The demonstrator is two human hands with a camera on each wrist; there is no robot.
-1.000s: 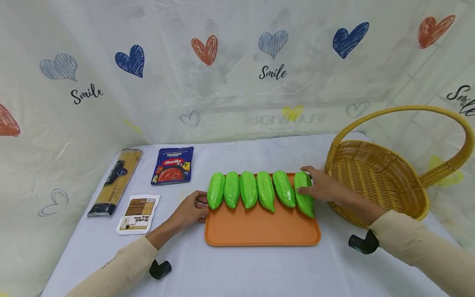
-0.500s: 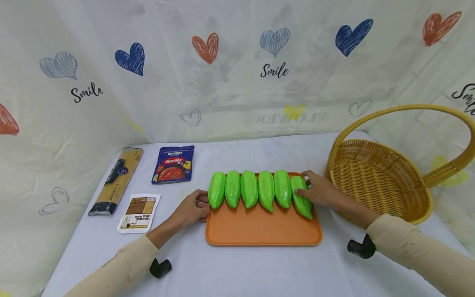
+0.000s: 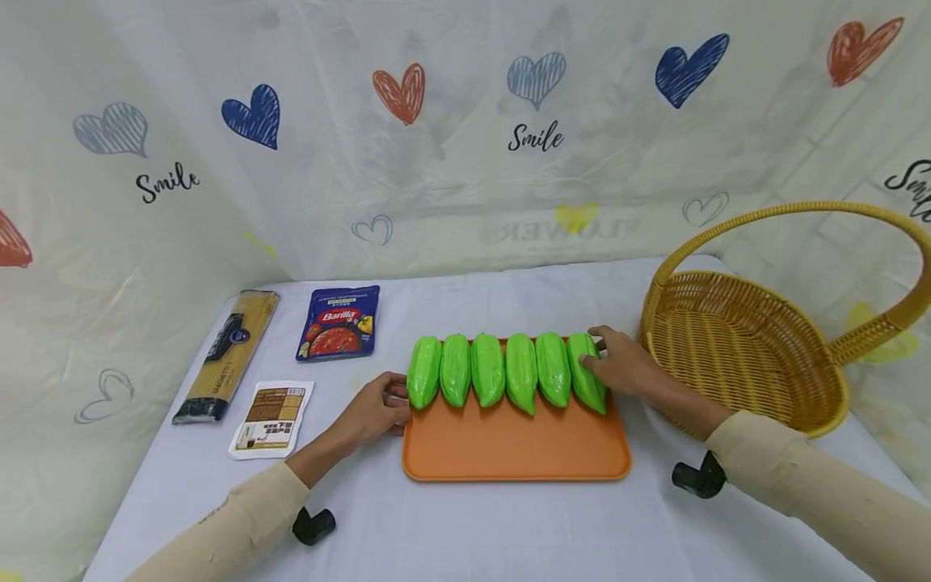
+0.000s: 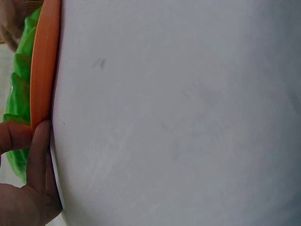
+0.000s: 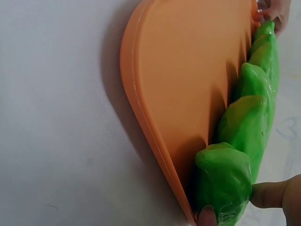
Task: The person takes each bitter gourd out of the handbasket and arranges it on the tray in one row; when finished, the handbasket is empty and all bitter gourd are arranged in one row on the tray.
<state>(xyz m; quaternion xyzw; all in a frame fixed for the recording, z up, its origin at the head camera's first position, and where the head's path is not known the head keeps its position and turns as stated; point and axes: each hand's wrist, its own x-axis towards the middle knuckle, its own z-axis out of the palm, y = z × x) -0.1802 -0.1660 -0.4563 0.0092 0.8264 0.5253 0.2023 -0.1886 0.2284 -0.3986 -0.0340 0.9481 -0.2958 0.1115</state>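
Note:
Several glossy green gourds [image 3: 520,373], ridged with pointed tips, lie side by side along the far part of an orange tray [image 3: 515,444]. My left hand [image 3: 374,411] grips the tray's left rim, with the thumb above the edge and fingers against its outer side in the left wrist view. At the right end of the row, my right hand [image 3: 627,364] holds the last gourd [image 3: 586,376] between thumb and fingers. This gourd rests on the tray beside its neighbour, its tip towards me. The right wrist view shows a thumb and a fingertip on either side of it.
A wicker basket [image 3: 727,356] with a tall handle stands right of the tray, close to my right forearm. To the left lie a spaghetti pack [image 3: 229,356], a blue Barilla pouch [image 3: 338,323] and a white-and-brown packet [image 3: 272,420]. A patterned curtain rises behind the table.
My right hand has shifted the rightmost gourd left and turned it more upright in line with the row. The left hand has stayed at the tray's rim.

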